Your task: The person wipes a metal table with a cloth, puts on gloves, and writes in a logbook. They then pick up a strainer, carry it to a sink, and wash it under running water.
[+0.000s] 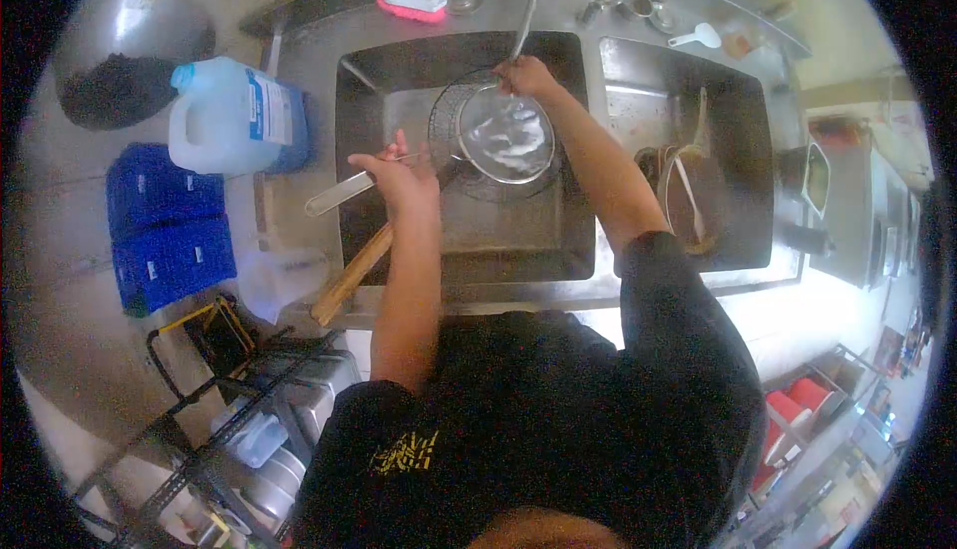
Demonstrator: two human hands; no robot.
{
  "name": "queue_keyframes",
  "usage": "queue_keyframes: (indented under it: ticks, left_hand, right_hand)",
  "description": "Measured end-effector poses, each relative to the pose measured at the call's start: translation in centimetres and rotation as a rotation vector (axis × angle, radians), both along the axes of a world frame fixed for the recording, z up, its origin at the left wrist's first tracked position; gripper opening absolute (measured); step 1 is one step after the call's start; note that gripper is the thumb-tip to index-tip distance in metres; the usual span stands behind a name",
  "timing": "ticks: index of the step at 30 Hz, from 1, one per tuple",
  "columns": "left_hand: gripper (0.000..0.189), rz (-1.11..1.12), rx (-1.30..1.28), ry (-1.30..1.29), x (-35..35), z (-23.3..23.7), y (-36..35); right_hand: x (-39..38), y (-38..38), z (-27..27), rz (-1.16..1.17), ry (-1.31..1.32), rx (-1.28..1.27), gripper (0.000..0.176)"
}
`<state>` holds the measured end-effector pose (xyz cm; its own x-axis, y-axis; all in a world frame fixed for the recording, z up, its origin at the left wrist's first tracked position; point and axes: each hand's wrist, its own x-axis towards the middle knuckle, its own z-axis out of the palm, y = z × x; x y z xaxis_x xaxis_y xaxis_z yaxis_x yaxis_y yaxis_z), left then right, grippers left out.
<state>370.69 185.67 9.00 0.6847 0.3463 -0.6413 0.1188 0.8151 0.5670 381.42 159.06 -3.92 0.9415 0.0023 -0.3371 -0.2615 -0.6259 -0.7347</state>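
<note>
Over the left sink basin (459, 260), a round strainer (506, 140) with a thin rim shows whitish, glossy streaks across its bowl. Its long flat metal handle (339, 193) runs out to the lower left. My left hand (404, 175) is closed loosely around that handle near the bowl, with some fingertips pointing up. Beneath the strainer lies a larger wire skimmer (449, 110), its wooden handle (354, 275) resting across the basin's front edge. My right hand (526, 77) is closed at the lower end of the faucet spout (528, 20), its fingers close to the strainer's upper rim.
Left of the basin stand a large jug of blue liquid (239, 115) and blue crates (169, 225). A pink-bristled brush (414, 2) lies on the back ledge. The right basin (638, 100) holds a brown round vessel (698, 210) with utensils. A rack (199, 439) stands lower left.
</note>
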Motion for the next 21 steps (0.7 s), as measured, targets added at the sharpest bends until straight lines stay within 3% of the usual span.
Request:
queue_keyframes:
  ticks: [1, 4, 7, 10, 13, 16, 18, 19, 21]
  left_hand:
    - [0.06, -0.009, -0.006, -0.008, -0.1, -0.2, 0.0]
    - [0.059, -0.015, -0.023, -0.026, 0.3, -0.3, 0.1]
    - [0.059, -0.018, -0.011, -0.009, 0.0, -0.1, 0.0]
    - [0.059, -0.031, -0.003, -0.041, 0.0, 0.1, -0.3]
    - [0.059, -0.006, -0.005, -0.034, -0.2, 0.0, -0.1]
    - [0.059, -0.003, 0.003, -0.043, -0.2, 0.2, -0.1]
    - [0.059, 0.003, -0.017, -0.052, -0.5, 0.6, -0.2]
    - [0.06, 0.003, -0.023, -0.057, -0.4, 0.2, -0.2]
    - [0.06, -0.01, -0.023, -0.056, -0.6, -0.6, 0.2]
  right_hand:
    - [-0.1, 0.1, 1.0, -0.075, 0.122, 0.036, 0.034]
    - [-0.3, 0.4, 1.4, -0.101, 0.116, 0.409, 0.034]
    - [-1.1, -0.1, 5.1, -0.058, 0.191, 0.482, 0.033]
    - [-0.3, -1.4, 2.4, 0.547, -0.251, -0.619, 0.034]
    - [-1.1, -1.5, 2.9, -0.078, 0.237, 0.385, 0.032]
    - [-2.6, -2.1, 3.1, 0.162, 0.003, -0.025, 0.028]
    - [-2.1, -2.6, 3.2, 0.238, -0.124, -0.058, 0.027]
    - [-1.9, -2.5, 3.1, 0.236, -0.159, 0.056, 0.027]
    - [-1.5, -1.8, 2.7, 0.05, 0.132, 0.164, 0.027]
